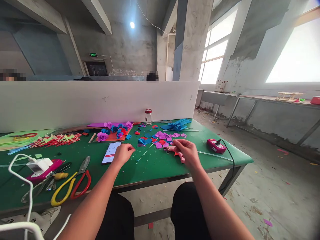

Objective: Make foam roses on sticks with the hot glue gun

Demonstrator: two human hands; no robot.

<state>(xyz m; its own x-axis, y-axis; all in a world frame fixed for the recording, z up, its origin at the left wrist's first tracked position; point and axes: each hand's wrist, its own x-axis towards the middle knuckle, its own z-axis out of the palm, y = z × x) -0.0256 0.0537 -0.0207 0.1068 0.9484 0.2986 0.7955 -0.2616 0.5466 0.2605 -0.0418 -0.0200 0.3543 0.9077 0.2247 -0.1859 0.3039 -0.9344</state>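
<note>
My right hand [187, 151] is closed round a pink glue gun [176, 152] on the green table [140, 170], beside a heap of pink, blue and red foam petals [163, 137]. My left hand [123, 153] rests on the table with its fingers curled, pinched near the end of a thin white wire [145, 154]. Just left of that hand lies a phone [111, 152] with its screen lit. Finished purple, pink and blue foam roses [115, 130] lie behind the phone.
Scissors and yellow- and red-handled pliers [71, 182] lie front left, near a white charger with its cable [38, 165]. A small glass jar [148, 116] stands at the back by a white partition [100, 101]. A pink device [216, 145] with a black cord sits right.
</note>
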